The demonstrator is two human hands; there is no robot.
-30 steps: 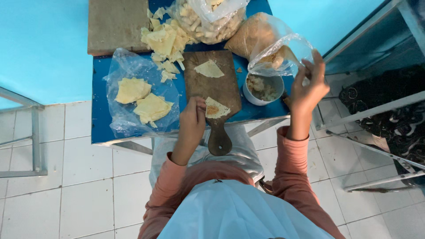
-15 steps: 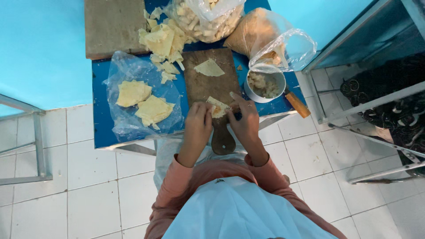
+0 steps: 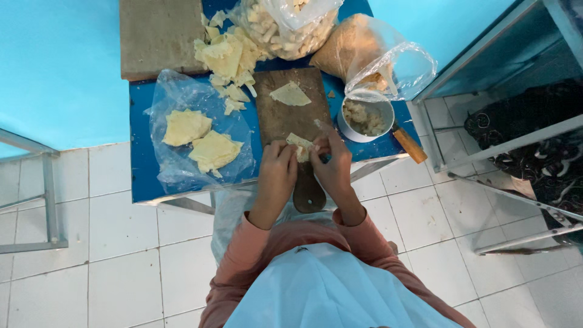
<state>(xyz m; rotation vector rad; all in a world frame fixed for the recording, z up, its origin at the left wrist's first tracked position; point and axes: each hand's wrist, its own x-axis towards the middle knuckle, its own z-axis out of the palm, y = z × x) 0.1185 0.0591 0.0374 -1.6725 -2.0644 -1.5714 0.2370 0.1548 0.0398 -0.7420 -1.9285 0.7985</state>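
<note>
Both hands (image 3: 303,161) pinching dough wrapper (image 3: 300,144) together, cutting board (image 3: 285,112) (near table edge).

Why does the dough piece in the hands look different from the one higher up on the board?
The held piece is pinched between both hands, left hand and right hand, and looks folded and small. The far piece lies flat, untouched, a wider triangle. Both are pale yellow and sit over the same wooden board.

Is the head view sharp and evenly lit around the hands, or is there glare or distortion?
Head view: even, soft light; left hand and right hand fairly sharp on the pale dough piece; slight glare on the clear plastic bag; metal shelf frame lines slant at the edge.
</note>
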